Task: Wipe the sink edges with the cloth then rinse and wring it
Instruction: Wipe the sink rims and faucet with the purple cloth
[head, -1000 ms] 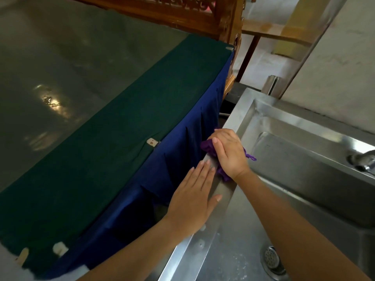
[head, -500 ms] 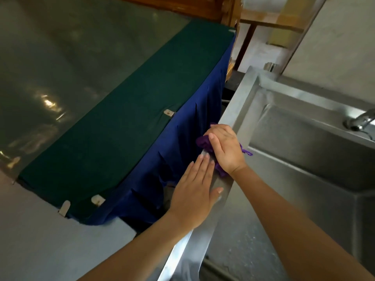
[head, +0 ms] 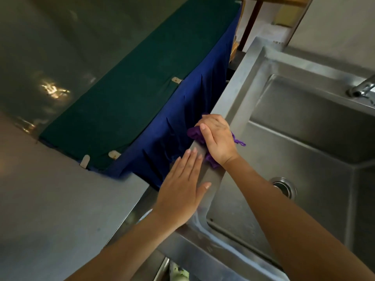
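A stainless steel sink [head: 241,82] fills the right of the view, with its left rim running from far to near. My right hand [head: 218,138] grips a purple cloth [head: 194,133] bunched against that left rim, about halfway along it. Bits of the cloth stick out on both sides of the hand. My left hand [head: 181,188] lies flat with straight fingers on the same rim, just nearer to me than the cloth.
A tap [head: 363,89] stands at the sink's far right edge and a drain [head: 284,187] sits in the basin floor. Left of the sink is a table with a green top [head: 129,98] and a blue skirt [head: 182,126]. Grey floor lies lower left.
The view has tilted and shifted, bringing the sink's near corner and drain into sight. My right hand has slid the cloth slightly nearer along the rim. My left hand stays flat on the rim.
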The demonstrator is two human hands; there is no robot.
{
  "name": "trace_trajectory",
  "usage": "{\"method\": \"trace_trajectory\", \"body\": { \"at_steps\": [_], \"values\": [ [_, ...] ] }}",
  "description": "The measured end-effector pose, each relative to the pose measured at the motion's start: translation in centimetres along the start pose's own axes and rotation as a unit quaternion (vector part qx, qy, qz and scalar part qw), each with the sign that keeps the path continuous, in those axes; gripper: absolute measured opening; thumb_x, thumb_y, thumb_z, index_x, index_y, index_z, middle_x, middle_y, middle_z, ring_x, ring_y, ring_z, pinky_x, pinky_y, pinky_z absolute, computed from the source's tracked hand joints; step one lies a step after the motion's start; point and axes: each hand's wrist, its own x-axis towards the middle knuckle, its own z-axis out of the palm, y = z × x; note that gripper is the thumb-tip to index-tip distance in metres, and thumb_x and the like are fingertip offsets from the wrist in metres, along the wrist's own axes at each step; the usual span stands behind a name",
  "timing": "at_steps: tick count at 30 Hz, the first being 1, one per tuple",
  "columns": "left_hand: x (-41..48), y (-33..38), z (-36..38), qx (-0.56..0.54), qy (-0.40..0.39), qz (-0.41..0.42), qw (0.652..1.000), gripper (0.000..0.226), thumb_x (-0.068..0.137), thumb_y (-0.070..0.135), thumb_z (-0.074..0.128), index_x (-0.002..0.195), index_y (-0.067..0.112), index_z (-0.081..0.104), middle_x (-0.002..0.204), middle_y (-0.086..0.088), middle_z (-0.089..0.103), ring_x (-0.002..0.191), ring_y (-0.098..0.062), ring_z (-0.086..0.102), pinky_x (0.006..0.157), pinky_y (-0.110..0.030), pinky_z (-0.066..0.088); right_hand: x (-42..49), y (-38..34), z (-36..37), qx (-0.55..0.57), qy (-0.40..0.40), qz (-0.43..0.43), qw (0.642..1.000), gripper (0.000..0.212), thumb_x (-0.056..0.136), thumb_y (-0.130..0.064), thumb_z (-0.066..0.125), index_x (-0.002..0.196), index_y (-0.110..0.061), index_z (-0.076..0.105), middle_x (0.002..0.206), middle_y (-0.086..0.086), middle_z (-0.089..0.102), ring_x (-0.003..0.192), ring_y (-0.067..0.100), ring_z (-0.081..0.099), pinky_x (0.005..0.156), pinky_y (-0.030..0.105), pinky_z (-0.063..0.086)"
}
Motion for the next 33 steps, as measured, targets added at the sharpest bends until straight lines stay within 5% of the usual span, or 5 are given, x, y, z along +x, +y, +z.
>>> {"method": "trace_trajectory", "body": {
  "at_steps": [7,19,27,33],
  "values": [
    [-5.2,-0.4,0.2,-0.005,0.0,0.0,1.0,0.07,0.099,0.05,0.005,0.143,0.003,0.033,0.151,-0.015,0.035,0.14,-0.027,0.032,0.11,-0.038,0.021,-3.3,-3.0,1.2,0.006,-0.009,-0.005,1.0,0.048,0.097,-0.031,0.023,0.094,-0.012,0.067,0.099,0.0,0.068,0.112,0.017,0.051,0.103,0.029,0.032],
    [-12.1,-1.4,0.0,-0.007,0.001,-0.01,1.0,0.069,0.1,0.049,0.008,0.144,0.002,0.032,0.153,-0.015,0.029,0.142,-0.027,0.028,0.112,-0.039,0.02,-8.6,-8.0,3.2,0.004,-0.032,0.015,0.999,0.052,0.097,-0.036,0.019,0.103,-0.015,0.066,0.107,-0.001,0.067,0.121,0.018,0.047,0.107,0.04,0.032],
    [-13.7,-2.0,0.0,-0.008,-0.011,0.003,1.0,0.072,0.098,0.052,0.009,0.146,0.001,0.027,0.154,-0.016,0.027,0.144,-0.026,0.022,0.114,-0.039,0.016,-11.6,-10.7,4.0,-0.033,-0.04,0.065,0.997,0.053,0.097,-0.036,0.017,0.121,-0.016,0.06,0.127,-0.001,0.06,0.135,0.016,0.034,0.117,0.032,0.02],
    [-14.0,-2.7,-0.2,-0.017,-0.009,0.024,1.0,0.071,0.096,0.05,0.021,0.145,-0.001,0.028,0.153,-0.017,0.029,0.144,-0.025,0.02,0.114,-0.039,0.017,-12.7,-13.0,3.3,-0.047,-0.066,0.136,0.987,0.043,0.101,-0.028,0.026,0.14,-0.016,0.041,0.151,0.001,0.034,0.146,0.015,0.012,0.12,0.027,0.003]
  ]
}}
